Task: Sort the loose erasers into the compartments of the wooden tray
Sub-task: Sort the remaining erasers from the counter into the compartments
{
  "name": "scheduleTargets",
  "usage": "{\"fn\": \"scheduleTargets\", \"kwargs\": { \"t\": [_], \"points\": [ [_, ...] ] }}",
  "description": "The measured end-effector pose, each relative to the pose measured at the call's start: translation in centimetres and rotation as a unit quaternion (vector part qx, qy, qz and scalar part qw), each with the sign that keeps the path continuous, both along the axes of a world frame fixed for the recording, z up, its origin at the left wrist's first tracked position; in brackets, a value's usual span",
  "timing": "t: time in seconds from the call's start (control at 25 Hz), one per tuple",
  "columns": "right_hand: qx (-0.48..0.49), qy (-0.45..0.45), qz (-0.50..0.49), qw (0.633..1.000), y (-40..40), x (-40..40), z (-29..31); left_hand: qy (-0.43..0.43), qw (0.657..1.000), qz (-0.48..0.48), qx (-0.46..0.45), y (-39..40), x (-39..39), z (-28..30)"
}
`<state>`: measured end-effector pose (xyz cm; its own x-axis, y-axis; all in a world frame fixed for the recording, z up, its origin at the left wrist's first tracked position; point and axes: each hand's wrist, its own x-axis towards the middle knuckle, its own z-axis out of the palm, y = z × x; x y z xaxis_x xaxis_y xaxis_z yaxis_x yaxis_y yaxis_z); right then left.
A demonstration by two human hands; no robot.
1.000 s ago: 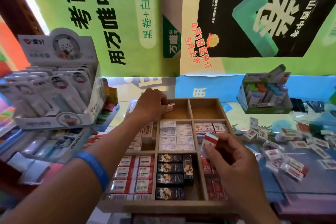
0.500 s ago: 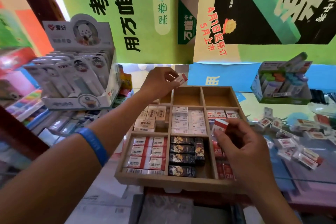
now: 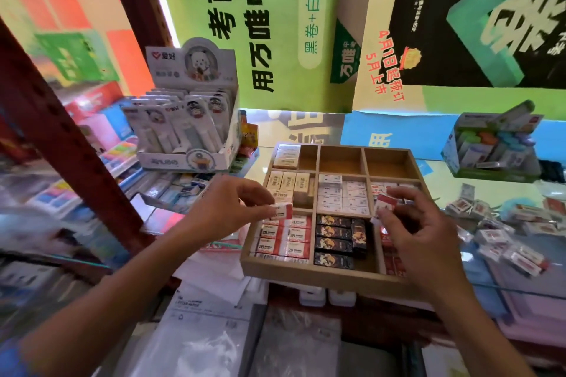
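The wooden tray (image 3: 309,271) stands on the glass counter, divided into several compartments holding white, cream, black and red-and-white erasers. My left hand (image 3: 226,208) pinches a red-and-white eraser (image 3: 282,210) over the front left compartment. My right hand (image 3: 419,229) holds another red-and-white eraser (image 3: 384,203) above the right side of the tray. Loose erasers (image 3: 505,232) lie scattered on the counter to the right.
A white display box of correction tapes (image 3: 186,131) stands left of the tray, and a green box of stationery (image 3: 493,147) sits at the back right. A dark red shelf post (image 3: 70,144) rises on the left. Posters cover the back wall.
My left hand has drawn back from the tray's far left corner to the front left compartment with its eraser. My right hand stays over the tray's right side. The view shifted left.
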<state>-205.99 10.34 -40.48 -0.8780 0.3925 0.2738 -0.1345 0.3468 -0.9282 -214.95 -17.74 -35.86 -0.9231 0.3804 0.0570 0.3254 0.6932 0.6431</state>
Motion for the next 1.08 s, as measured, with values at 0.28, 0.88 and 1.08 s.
{"fn": "scheduleTargets", "kwargs": {
  "t": [0.28,0.88,1.08],
  "points": [
    [0.114,0.003,-0.028,0.993,-1.0,0.0,0.5,0.050,0.998,0.027,0.014,-0.7,0.0,-2.5],
    [0.056,0.005,-0.019,0.998,-2.6,0.6,1.8,0.019,0.985,0.036,0.169,-0.9,3.9,-6.8],
    [0.015,-0.018,0.064,0.998,-5.7,1.3,3.7,0.015,0.978,0.053,0.201,-0.7,4.2,-7.0]
  ]
}}
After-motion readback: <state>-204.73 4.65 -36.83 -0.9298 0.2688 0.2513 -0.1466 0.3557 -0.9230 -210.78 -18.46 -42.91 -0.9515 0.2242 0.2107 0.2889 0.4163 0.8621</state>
